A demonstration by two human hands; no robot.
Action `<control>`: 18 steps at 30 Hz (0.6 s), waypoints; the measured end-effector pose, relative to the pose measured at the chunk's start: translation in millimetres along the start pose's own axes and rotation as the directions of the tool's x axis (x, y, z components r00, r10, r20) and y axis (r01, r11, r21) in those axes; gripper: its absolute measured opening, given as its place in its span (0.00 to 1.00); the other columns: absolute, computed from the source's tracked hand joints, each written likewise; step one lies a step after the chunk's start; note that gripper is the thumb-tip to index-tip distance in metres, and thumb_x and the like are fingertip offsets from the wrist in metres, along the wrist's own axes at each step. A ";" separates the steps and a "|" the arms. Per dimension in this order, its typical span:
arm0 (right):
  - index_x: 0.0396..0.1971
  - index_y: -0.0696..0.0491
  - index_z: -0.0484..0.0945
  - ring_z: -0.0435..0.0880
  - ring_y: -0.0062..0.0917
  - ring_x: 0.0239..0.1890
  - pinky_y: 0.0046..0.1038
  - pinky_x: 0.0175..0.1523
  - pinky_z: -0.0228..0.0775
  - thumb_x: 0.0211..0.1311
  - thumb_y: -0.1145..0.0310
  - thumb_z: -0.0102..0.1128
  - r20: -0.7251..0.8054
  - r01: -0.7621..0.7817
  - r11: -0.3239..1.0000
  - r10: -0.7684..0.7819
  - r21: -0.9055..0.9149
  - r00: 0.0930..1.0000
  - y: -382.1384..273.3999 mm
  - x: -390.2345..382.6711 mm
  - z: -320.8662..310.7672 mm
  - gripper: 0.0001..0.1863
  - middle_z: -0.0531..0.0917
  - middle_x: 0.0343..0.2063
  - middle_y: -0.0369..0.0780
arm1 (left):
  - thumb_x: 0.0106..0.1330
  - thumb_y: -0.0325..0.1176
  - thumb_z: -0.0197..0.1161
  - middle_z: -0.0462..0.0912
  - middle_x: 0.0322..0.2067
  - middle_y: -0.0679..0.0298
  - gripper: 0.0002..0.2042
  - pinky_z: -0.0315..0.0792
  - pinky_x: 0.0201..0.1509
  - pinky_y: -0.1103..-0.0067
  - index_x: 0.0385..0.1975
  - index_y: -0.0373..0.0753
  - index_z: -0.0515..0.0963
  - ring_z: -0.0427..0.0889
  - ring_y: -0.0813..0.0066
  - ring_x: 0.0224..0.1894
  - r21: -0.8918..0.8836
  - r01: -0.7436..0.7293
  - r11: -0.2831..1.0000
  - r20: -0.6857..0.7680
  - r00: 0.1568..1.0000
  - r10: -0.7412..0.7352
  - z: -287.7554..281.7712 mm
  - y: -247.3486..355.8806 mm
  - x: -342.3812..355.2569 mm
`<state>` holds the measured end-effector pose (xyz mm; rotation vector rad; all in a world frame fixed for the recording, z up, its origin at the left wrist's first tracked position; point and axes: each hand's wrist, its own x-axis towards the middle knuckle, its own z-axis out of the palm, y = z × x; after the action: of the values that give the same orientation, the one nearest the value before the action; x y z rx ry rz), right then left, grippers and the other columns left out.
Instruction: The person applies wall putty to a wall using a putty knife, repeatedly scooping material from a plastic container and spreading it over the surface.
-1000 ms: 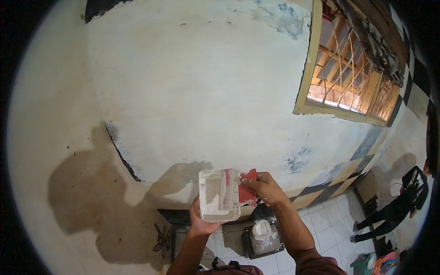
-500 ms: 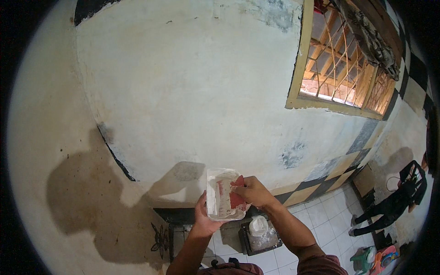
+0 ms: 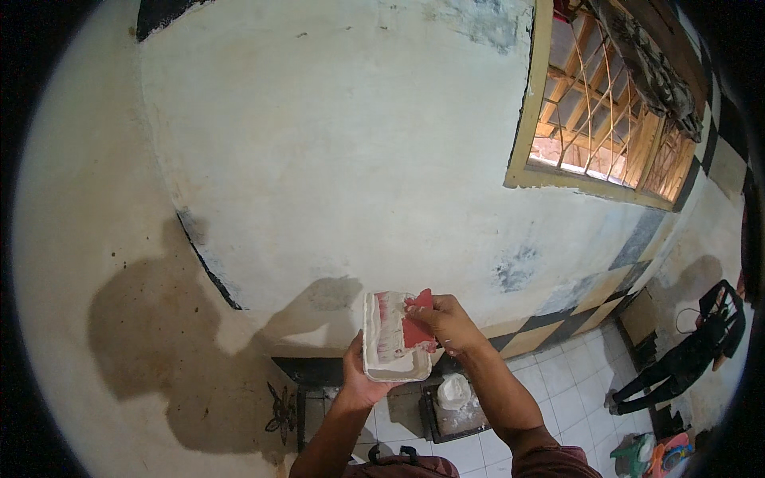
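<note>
My left hand point(image 3: 364, 374) grips a shallow white rectangular tub point(image 3: 398, 371) by its left side and underside, in front of the wall. White putty point(image 3: 392, 325) coats much of its upper part, with pinkish-red streaks showing through; whether a second red piece lies under the putty, I cannot tell. Between the fingers and thumb of my right hand point(image 3: 450, 325) is a flat red putty spreader point(image 3: 417, 323), smeared with white. It lies over the tub's right side, its lower edge ragged with putty.
Before me stands the pale, patchy wall point(image 3: 335, 159), with a barred window point(image 3: 610, 111) at upper right. Below sits a dark stool point(image 3: 458, 418) bearing a white bag point(image 3: 454, 390). A person in dark clothes point(image 3: 677, 358) stands at right, near colourful plastic items point(image 3: 653, 454) on the tiled floor.
My right hand and the spreader have moved up slightly within the tub. The putty has shifted upward, baring the tub's lower end. The view has moved slightly.
</note>
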<state>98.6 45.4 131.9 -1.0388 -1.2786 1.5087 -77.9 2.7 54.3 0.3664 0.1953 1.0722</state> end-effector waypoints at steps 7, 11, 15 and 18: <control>0.39 0.63 0.81 0.82 0.18 0.32 0.21 0.37 0.75 0.65 0.72 0.59 -0.077 0.094 0.995 -0.093 0.010 0.993 -4.9 -10.3 -9.3 0.10 0.84 0.31 0.39 | 0.65 0.61 0.46 0.75 0.57 0.54 0.33 0.72 0.56 0.49 0.63 0.43 0.68 0.77 0.50 0.56 -0.055 0.001 0.999 -0.054 0.999 -0.004 4.8 2.8 -3.2; 0.33 0.58 0.82 0.73 0.13 0.25 0.22 0.34 0.71 0.65 0.69 0.56 -0.010 0.135 0.963 -0.141 -0.233 0.990 0.6 -12.5 -13.0 0.09 0.79 0.25 0.32 | 0.66 0.57 0.47 0.76 0.56 0.55 0.31 0.73 0.56 0.50 0.62 0.42 0.69 0.78 0.52 0.56 -0.051 -0.034 0.998 -0.009 0.999 0.034 4.0 5.3 -1.6; 0.34 0.58 0.81 0.77 0.15 0.24 0.22 0.30 0.73 0.65 0.69 0.57 -0.123 0.069 0.997 -0.066 0.024 0.990 2.1 -13.2 -18.3 0.08 0.81 0.25 0.35 | 0.67 0.56 0.48 0.77 0.55 0.56 0.29 0.74 0.55 0.51 0.61 0.42 0.70 0.78 0.54 0.56 -0.052 -0.047 0.998 -0.027 0.999 0.046 17.9 6.5 -1.7; 0.37 0.59 0.80 0.80 0.18 0.21 0.20 0.23 0.72 0.66 0.67 0.59 -0.100 -0.034 0.964 0.062 0.264 0.993 -2.6 -8.4 -18.4 0.10 0.83 0.25 0.38 | 0.67 0.55 0.48 0.77 0.56 0.56 0.29 0.74 0.55 0.50 0.61 0.42 0.70 0.78 0.54 0.56 -0.080 -0.044 0.996 -0.020 0.999 0.043 12.2 6.9 -2.1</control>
<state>118.7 42.3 132.7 -0.9684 -0.9545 1.5871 -80.5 1.4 68.1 0.2897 0.1604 1.1234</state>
